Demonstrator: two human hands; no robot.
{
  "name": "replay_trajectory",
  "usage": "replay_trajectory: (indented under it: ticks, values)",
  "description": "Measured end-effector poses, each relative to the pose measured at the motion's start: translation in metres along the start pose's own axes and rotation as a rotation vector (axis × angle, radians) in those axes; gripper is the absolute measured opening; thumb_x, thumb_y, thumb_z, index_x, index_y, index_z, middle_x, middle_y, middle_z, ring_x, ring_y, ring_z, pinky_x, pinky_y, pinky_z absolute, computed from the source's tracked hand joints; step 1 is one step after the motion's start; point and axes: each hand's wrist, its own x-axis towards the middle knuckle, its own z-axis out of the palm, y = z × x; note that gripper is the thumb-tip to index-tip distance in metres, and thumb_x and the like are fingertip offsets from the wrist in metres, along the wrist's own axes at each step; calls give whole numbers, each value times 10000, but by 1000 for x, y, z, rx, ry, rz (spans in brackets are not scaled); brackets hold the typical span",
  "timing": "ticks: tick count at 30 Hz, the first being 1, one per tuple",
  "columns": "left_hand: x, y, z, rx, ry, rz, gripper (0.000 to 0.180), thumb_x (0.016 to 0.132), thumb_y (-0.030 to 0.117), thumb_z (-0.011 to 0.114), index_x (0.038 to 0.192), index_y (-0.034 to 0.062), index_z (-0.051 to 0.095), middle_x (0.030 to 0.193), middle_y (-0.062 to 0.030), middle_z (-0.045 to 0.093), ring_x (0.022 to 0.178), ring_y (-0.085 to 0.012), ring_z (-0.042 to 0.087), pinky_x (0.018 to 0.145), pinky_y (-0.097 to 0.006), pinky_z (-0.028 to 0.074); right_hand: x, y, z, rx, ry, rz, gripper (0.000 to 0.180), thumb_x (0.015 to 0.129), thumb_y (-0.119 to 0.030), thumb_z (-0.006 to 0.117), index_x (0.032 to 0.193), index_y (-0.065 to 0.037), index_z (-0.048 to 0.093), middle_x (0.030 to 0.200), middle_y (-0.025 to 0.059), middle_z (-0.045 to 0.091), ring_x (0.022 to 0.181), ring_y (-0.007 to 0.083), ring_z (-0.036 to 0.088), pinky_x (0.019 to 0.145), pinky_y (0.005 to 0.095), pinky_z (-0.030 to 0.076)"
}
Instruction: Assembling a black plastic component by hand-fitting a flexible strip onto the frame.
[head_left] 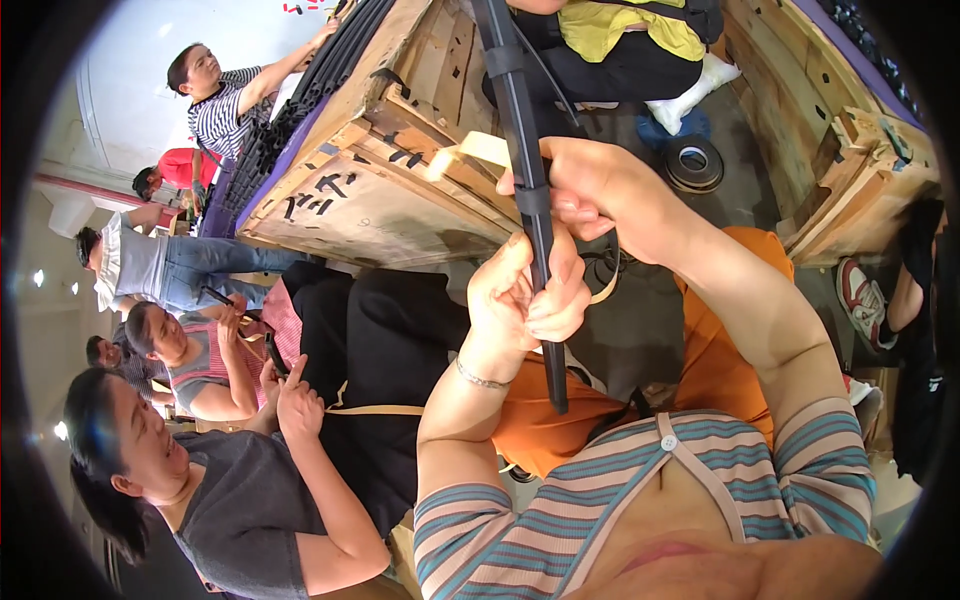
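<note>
A long black strip (527, 170) runs from the top of the view down past my lap. My left hand (525, 295) is closed around its lower part, fingers curled over it. My right hand (595, 185) grips the same strip higher up, and a pale tan band (470, 152) sticks out to the left from under that hand. The strip's lower end (558, 395) hangs free above my orange lap.
A wooden crate (370, 180) with a purple-lined top holds several black strips (300, 100) at upper left. Another wooden crate (850, 150) stands at the right. A dark tape roll (693, 163) lies on the floor. Several people sit or stand at the left.
</note>
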Motion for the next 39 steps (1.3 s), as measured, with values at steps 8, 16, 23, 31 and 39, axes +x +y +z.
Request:
replay_trajectory:
  ticks: [8, 16, 23, 31, 39]
  values:
    - [3, 0, -10, -246, -101, -64, 361, 931, 361, 356, 804, 28, 417, 498, -15, 361, 351, -99, 266, 307, -227, 222, 2, -9, 4, -390, 22, -21, 277, 897, -248, 527, 1049, -19, 561, 663, -56, 503, 496, -11, 318, 424, 158, 213]
    - [5, -4, -17, -73, 115, -37, 460, 893, 446, 434, 965, -7, 474, 542, -43, 407, 418, -113, 351, 365, -228, 280, -3, -21, -9, -323, 139, -62, 300, 904, -211, 489, 1100, 9, 547, 594, -91, 300, 492, 5, 257, 435, 163, 195]
    - [-14, 1, -27, 404, 295, -82, 266, 903, 276, 512, 877, 12, 507, 561, -34, 454, 407, -81, 378, 380, -200, 298, -5, -39, -37, -388, 271, -208, 284, 898, -231, 523, 1066, -6, 564, 640, -98, 309, 536, -13, 259, 442, 153, 203]
    - [-7, 13, -32, 889, 552, 288, 198, 868, 190, 570, 898, 9, 499, 594, -26, 475, 418, -79, 379, 398, -199, 317, -2, -22, -28, -400, 35, 204, 254, 918, -165, 458, 1116, -17, 516, 734, 8, 533, 534, 40, 389, 447, 158, 289]
    - [-15, 13, -30, 777, 682, 395, 98, 858, 113, 564, 887, 32, 517, 607, -9, 478, 423, -60, 392, 378, -192, 311, -5, -2, -9, -774, -83, 433, 171, 945, -178, 380, 984, -34, 462, 823, 97, 630, 602, 109, 597, 494, 196, 429]
